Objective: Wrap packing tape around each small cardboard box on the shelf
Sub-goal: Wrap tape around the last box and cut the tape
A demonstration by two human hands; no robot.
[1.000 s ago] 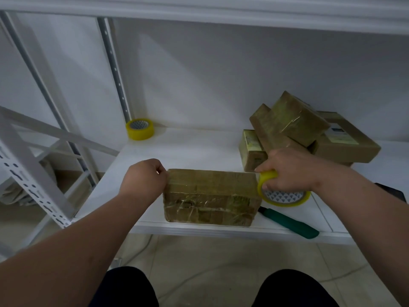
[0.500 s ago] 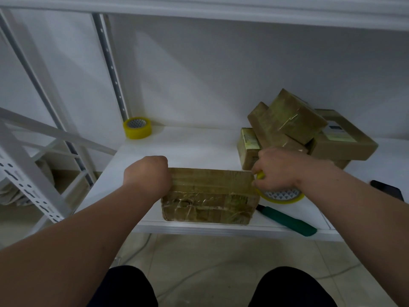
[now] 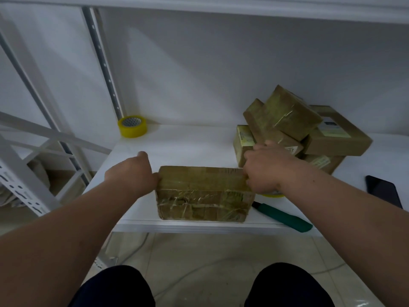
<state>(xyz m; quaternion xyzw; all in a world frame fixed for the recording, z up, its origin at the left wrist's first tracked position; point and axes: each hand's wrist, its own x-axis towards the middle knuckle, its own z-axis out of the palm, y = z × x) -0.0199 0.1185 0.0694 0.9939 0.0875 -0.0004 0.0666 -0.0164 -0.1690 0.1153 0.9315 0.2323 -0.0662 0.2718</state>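
Note:
A small cardboard box (image 3: 203,191), glossy with tape on its front, lies near the front edge of the white shelf (image 3: 181,142). My left hand (image 3: 132,171) grips the box's left end. My right hand (image 3: 265,167) is at the box's right end and holds a yellow roll of packing tape (image 3: 273,194), of which only a sliver shows under the hand. A pile of several more small cardboard boxes (image 3: 292,120) stands behind my right hand.
A second yellow tape roll (image 3: 132,126) sits at the back left by the shelf upright. A green-handled cutter (image 3: 285,218) lies at the front right. A dark phone (image 3: 382,191) lies at the far right. The upper shelf hangs overhead.
My right hand with the tape roll has moved back and over the box's right end, so the roll is now mostly hidden. My left hand stays on the left end.

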